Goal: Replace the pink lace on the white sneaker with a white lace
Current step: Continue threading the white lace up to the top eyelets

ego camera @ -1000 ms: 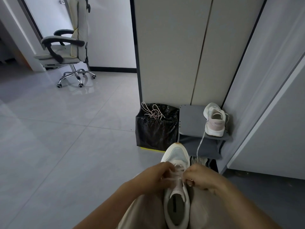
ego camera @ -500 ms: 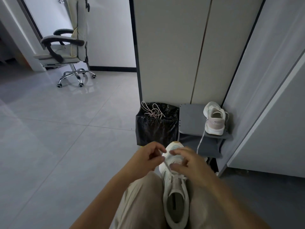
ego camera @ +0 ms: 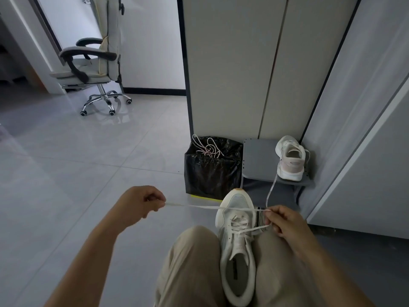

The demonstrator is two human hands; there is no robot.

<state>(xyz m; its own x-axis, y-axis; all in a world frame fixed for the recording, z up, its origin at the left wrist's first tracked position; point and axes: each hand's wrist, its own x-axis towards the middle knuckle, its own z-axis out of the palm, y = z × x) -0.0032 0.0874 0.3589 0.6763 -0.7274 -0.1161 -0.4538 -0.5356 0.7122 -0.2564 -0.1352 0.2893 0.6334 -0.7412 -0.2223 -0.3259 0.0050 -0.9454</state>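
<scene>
**White lace drawn taut across the sneaker's toe**

Head view: a white sneaker (ego camera: 238, 247) is wedged between the person's knees, clad in beige trousers (ego camera: 190, 269), toe pointing away and heel toward the camera. A white lace (ego camera: 194, 206) is already threaded through its eyelets in crossing rows. The left hand (ego camera: 138, 204) is out to the left of the shoe, over the grey tiled floor (ego camera: 66, 173); its thumb and forefinger are pressed together, pinching one end of the lace, the other fingers curled in. From there the lace runs as a straight, tight line across the toe of the sneaker to the right hand (ego camera: 285, 222), which sits just beside the shoe's right edge. The right fingers are bent inward and pinch the lace; a second strand leads from that hand back to the eyelets.

Beyond the toe, a black-lined bin (ego camera: 211, 171) stands against the cabinet (ego camera: 239, 63), with a pink lace (ego camera: 207, 147) lying in loose loops across its top. Just right of the bin is a grey stool (ego camera: 259, 160), and on its right edge rests a second sneaker (ego camera: 290, 158), heel toward the camera, a lace dangling from it over the front edge. An office chair (ego camera: 93, 60) stands well apart at the far left.
</scene>
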